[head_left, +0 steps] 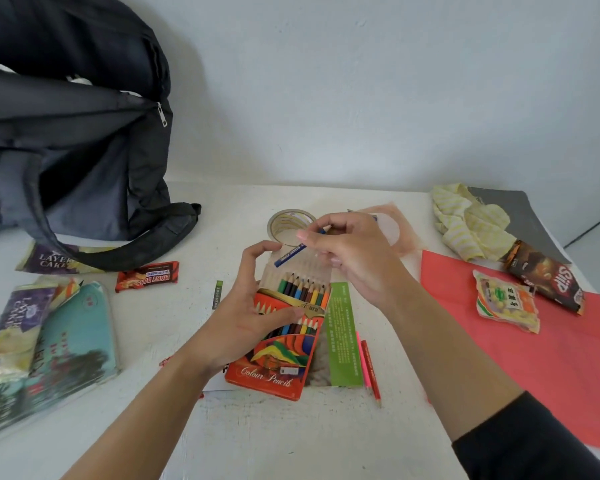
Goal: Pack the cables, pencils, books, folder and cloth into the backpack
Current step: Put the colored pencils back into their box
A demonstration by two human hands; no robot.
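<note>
An orange box of colour pencils lies open at the table's middle, and my left hand grips its upper part. My right hand pinches a blue pencil just above the box's open end. Two loose pencils, pink and red, lie to the right of the box. The dark backpack stands open at the back left. A teal book lies at the left edge. A red folder and a yellow-striped cloth are at the right.
Snack packets lie about: layer cake, a red bar, two on the folder. A tape roll sits behind my hands. A green booklet lies under the box, a grey sheet at the back right.
</note>
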